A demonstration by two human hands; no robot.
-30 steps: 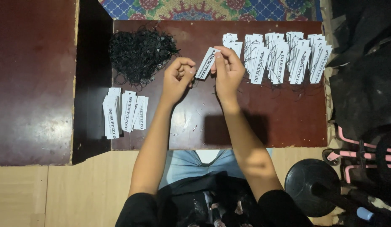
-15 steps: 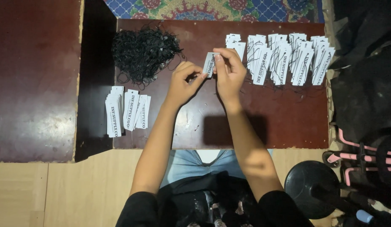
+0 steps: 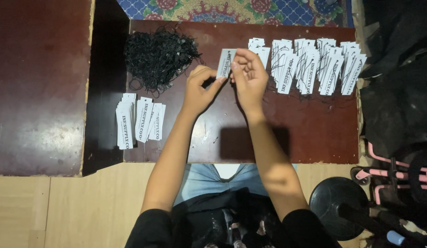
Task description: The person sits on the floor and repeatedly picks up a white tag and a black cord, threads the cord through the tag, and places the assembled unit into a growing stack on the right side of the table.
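My right hand [image 3: 248,76] pinches a white paper tag [image 3: 226,62] above a low dark red table [image 3: 314,133]. My left hand [image 3: 199,89] is closed at the tag's lower edge, fingertips touching it, seemingly holding a thin black string there. A tangled heap of black strings [image 3: 157,56] lies at the table's far left. Stacks of plain white tags [image 3: 139,120] lie at the near left. Rows of tags with strings attached [image 3: 310,64] cover the far right.
A second dark red tabletop [image 3: 39,87] stands to the left, across a dark gap. A patterned rug [image 3: 231,9] lies beyond the table. Black bags [image 3: 397,92], a pink frame [image 3: 388,170] and a round black base [image 3: 338,204] crowd the right side.
Both hands and the tag stay at the table's middle. My left hand's fingers have shifted against the tag's lower edge, and the tag now stands more upright.
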